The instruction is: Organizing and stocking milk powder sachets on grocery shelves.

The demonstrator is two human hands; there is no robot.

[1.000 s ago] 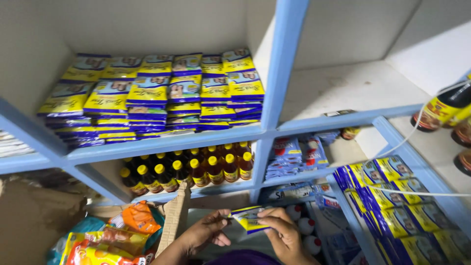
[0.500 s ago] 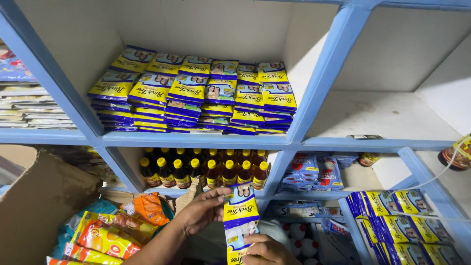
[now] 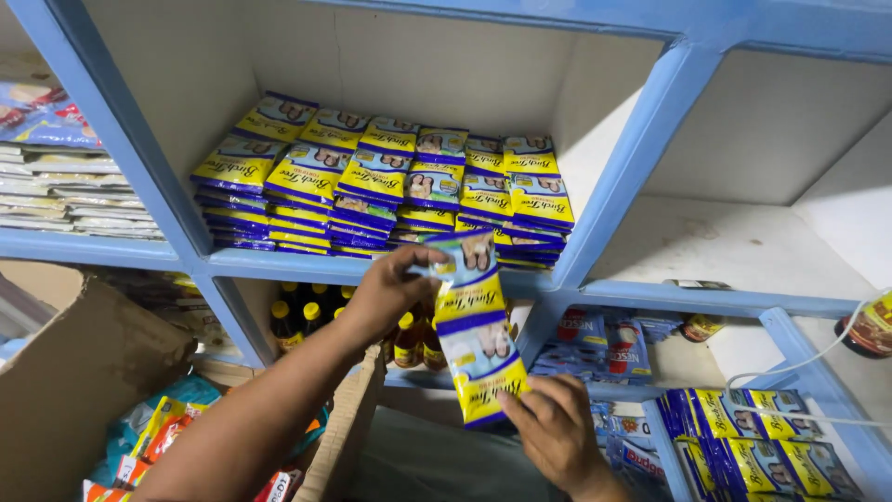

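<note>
- The left hand (image 3: 390,293) pinches the top end of a strip of yellow-and-blue sachets (image 3: 474,330), fingers closed on it.
- The right hand (image 3: 553,428) grips the strip's bottom end between thumb and fingers.
- The strip hangs upright in front of the blue shelf (image 3: 372,270), just below the stacked sachet packs (image 3: 390,181) lying in the middle compartment.
- Small brown bottles (image 3: 297,316) stand on the shelf beneath, behind the left hand.
- A cardboard box (image 3: 84,363) sits near left.
</note>
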